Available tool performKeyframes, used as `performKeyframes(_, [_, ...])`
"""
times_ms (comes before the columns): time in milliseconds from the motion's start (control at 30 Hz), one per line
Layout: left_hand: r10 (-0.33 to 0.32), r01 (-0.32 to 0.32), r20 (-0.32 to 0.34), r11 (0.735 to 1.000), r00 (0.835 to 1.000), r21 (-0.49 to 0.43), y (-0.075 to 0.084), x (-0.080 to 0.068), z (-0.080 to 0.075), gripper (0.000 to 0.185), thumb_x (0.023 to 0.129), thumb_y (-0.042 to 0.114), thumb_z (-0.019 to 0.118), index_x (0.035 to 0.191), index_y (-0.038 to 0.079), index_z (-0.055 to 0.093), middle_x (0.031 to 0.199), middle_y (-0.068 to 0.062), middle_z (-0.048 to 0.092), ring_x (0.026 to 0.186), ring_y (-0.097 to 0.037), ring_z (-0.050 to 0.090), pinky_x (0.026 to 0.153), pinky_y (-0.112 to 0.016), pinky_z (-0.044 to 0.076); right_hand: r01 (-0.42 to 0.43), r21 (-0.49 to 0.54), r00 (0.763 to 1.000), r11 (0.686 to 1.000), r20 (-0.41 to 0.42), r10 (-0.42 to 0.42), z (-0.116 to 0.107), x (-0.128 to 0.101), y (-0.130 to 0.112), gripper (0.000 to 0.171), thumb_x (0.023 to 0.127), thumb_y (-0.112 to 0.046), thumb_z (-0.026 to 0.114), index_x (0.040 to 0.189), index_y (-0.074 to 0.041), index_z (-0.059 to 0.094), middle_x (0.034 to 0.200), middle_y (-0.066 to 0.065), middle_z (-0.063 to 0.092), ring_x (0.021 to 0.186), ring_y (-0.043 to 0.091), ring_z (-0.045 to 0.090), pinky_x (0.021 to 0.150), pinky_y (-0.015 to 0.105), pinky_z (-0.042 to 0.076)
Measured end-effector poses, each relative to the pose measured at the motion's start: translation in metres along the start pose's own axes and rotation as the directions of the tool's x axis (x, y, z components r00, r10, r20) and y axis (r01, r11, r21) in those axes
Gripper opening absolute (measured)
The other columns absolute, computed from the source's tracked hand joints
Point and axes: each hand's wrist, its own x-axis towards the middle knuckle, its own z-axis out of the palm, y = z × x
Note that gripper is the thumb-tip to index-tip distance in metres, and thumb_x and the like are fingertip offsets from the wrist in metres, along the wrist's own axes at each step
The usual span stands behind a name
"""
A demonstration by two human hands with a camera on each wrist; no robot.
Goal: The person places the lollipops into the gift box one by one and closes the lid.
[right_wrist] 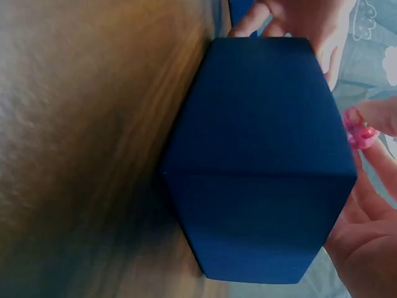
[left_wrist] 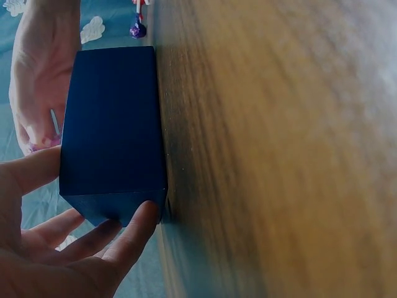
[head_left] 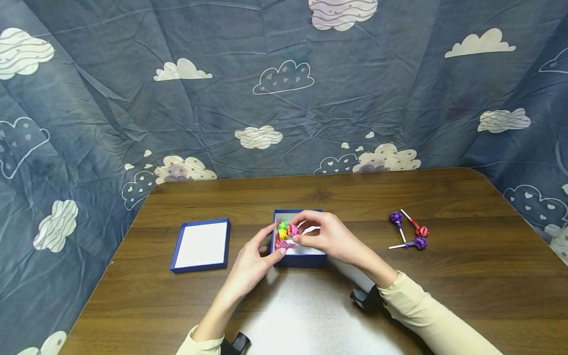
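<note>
A blue box (head_left: 301, 261) with a pale inside stands on the table between both hands. Along its left side lie several wrapped lollipops, green, yellow and red among them; a yellow lollipop (head_left: 282, 234) shows clearly. My right hand (head_left: 330, 239) is over the box and pinches a pink-wrapped lollipop (head_left: 292, 230) between thumb and fingers; its pink head also shows above the rim in the right wrist view. With my left hand (head_left: 248, 264) I hold the box's left side, thumb at the rim and fingertips against the outer blue wall (left_wrist: 115, 124).
To the left lies a blue-edged lid (head_left: 201, 246), its white inside facing up. On the right, a purple lollipop (head_left: 396, 217), a red lollipop (head_left: 421, 230) and a second purple lollipop (head_left: 419, 242) lie close together. A cloud-patterned cloth (head_left: 284, 113) hangs behind the table.
</note>
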Motion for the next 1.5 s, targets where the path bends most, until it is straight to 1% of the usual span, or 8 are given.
performKeyframes(167, [0.007,-0.007,0.008,1.000,1.000,-0.008,0.000,0.000,-0.001,0.062,0.087,0.031,0.073,0.144,0.026,0.050,0.137,-0.011,0.055,0.110,-0.029,0.062,0.079,-0.041,0.051,0.039,-0.107,0.996,0.994,0.080,-0.030,0.001,0.007,0.001,0.021,0.084,-0.003,0.075,0.104,-0.008,0.070,0.099,0.001,0.067,0.090,0.019,0.065,0.078,0.038,0.055])
performKeyframes(367, [0.025,-0.025,0.017,1.000,1.000,-0.019,0.000,0.000,-0.003,0.063,0.087,0.030,0.075,0.145,0.024,0.050,0.137,-0.013,0.055,0.109,-0.028,0.063,0.079,-0.041,0.052,0.076,-0.233,0.983,0.970,0.179,-0.034,0.002,0.015,0.000,0.021,0.083,-0.004,0.075,0.103,-0.009,0.071,0.096,-0.006,0.067,0.084,0.012,0.066,0.071,0.031,0.054])
performKeyframes(467, [0.035,-0.035,0.020,0.999,0.999,-0.031,-0.001,0.000,-0.003,0.063,0.087,0.030,0.075,0.144,0.023,0.050,0.136,-0.014,0.056,0.108,-0.028,0.064,0.077,-0.039,0.052,0.083,-0.265,0.974,0.961,0.225,-0.022,0.003,0.019,-0.001,0.021,0.083,-0.006,0.075,0.103,-0.010,0.072,0.093,-0.007,0.068,0.081,0.010,0.065,0.070,0.027,0.053])
performKeyframes(767, [0.035,-0.028,0.058,0.992,0.998,-0.124,-0.003,0.001,-0.003,0.065,0.086,0.025,0.076,0.145,0.020,0.049,0.130,-0.016,0.060,0.107,-0.026,0.064,0.076,-0.036,0.051,0.024,-0.299,0.939,0.954,0.333,0.080,0.006,0.030,0.000,0.018,0.078,-0.004,0.072,0.093,-0.013,0.070,0.088,-0.006,0.068,0.079,0.007,0.066,0.071,0.024,0.053])
performKeyframes(933, [0.035,-0.022,0.079,0.988,0.996,-0.154,-0.003,0.000,-0.004,0.067,0.086,0.024,0.077,0.147,0.019,0.047,0.127,-0.015,0.061,0.106,-0.024,0.064,0.076,-0.036,0.051,0.033,-0.289,0.924,0.957,0.373,0.081,0.008,0.034,0.001,0.018,0.077,-0.002,0.072,0.091,-0.012,0.072,0.086,-0.007,0.068,0.079,0.009,0.066,0.072,0.024,0.053])
performKeyframes(1100, [0.026,-0.014,0.076,0.989,0.997,-0.144,-0.002,0.000,-0.004,0.067,0.086,0.025,0.076,0.146,0.021,0.047,0.125,-0.014,0.063,0.106,-0.023,0.065,0.076,-0.036,0.051,0.072,-0.296,0.915,0.953,0.399,0.055,0.010,0.037,0.004,0.019,0.076,0.001,0.072,0.088,-0.014,0.073,0.083,-0.007,0.068,0.075,0.009,0.065,0.069,0.024,0.052])
performKeyframes(1267, [0.028,-0.019,0.069,0.992,0.997,-0.127,-0.002,0.000,-0.004,0.067,0.086,0.027,0.076,0.146,0.021,0.047,0.121,-0.013,0.065,0.104,-0.021,0.065,0.075,-0.036,0.051,0.102,-0.317,0.917,0.943,0.397,0.034,0.017,0.039,0.007,0.017,0.078,0.000,0.075,0.081,-0.017,0.073,0.076,-0.011,0.065,0.073,0.007,0.061,0.067,0.023,0.050])
performKeyframes(1500, [0.034,-0.025,0.069,0.992,0.997,-0.121,-0.001,0.001,-0.003,0.067,0.086,0.026,0.076,0.147,0.022,0.047,0.120,-0.013,0.065,0.103,-0.020,0.065,0.075,-0.036,0.050,0.100,-0.386,0.930,0.917,0.364,0.051,0.021,0.039,0.007,0.019,0.080,-0.005,0.077,0.077,-0.023,0.072,0.073,-0.018,0.063,0.072,0.005,0.061,0.069,0.024,0.049])
